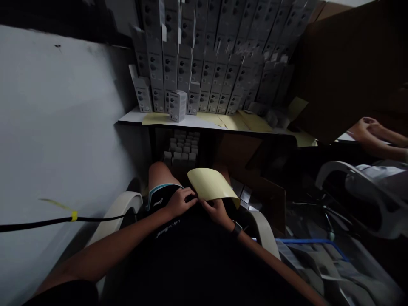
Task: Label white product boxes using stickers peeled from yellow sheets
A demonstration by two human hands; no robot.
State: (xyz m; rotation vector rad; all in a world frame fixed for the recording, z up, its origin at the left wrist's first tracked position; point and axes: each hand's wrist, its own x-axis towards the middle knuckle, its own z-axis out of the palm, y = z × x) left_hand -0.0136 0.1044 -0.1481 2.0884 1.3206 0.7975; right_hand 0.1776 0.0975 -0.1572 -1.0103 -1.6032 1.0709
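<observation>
Yellow sheet (212, 183) partly hides right hand (219, 211); left hand (181, 202) beside it, both grips unclear.

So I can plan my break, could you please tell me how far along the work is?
The boxes stacked on the table look done, though some flaps stand open. The right hand holds a curved yellow sheet, the left hand beside it. Flat yellow sheets on the table may be left; the total is unclear.

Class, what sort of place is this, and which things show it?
Probably a packing workshop or stockroom: printed grey cardboard boxes stacked high on a white tabletop, an open brown cardboard carton and another person's hands.
</observation>
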